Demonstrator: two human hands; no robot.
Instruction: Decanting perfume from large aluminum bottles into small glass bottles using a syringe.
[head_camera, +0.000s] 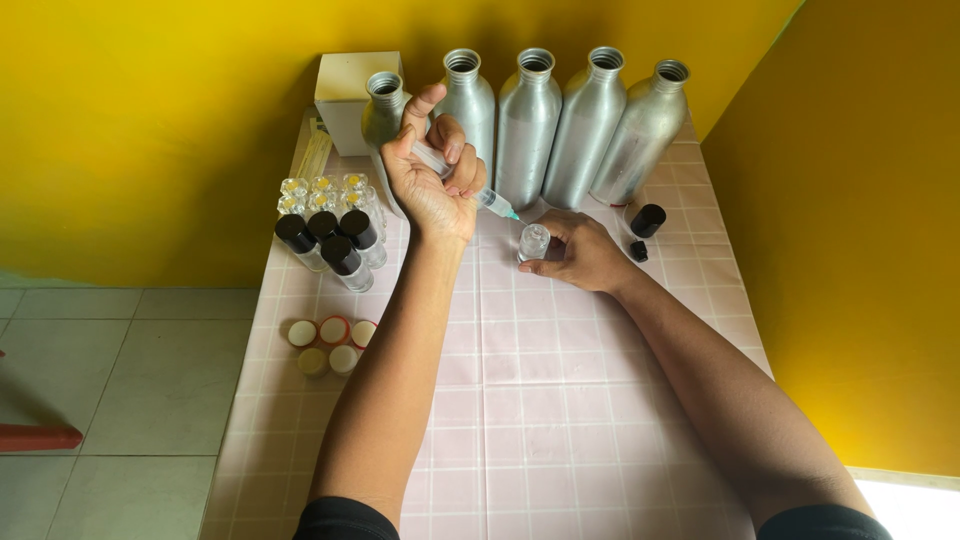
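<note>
My left hand (432, 170) grips a clear syringe (492, 201) with the thumb raised at its plunger. Its green-tipped needle points down at the mouth of a small clear glass bottle (533, 241). My right hand (580, 250) holds that bottle upright on the pink tiled table (540, 400). Both hands sit in front of a row of tall open aluminium bottles (527, 125).
Small glass bottles with black caps (330, 245) and uncapped ones (322, 190) cluster at the left. Several round lids (332, 343) lie nearer me. Loose black caps (647, 221) sit right of my right hand. A white box (345, 90) stands at the back left, against yellow walls.
</note>
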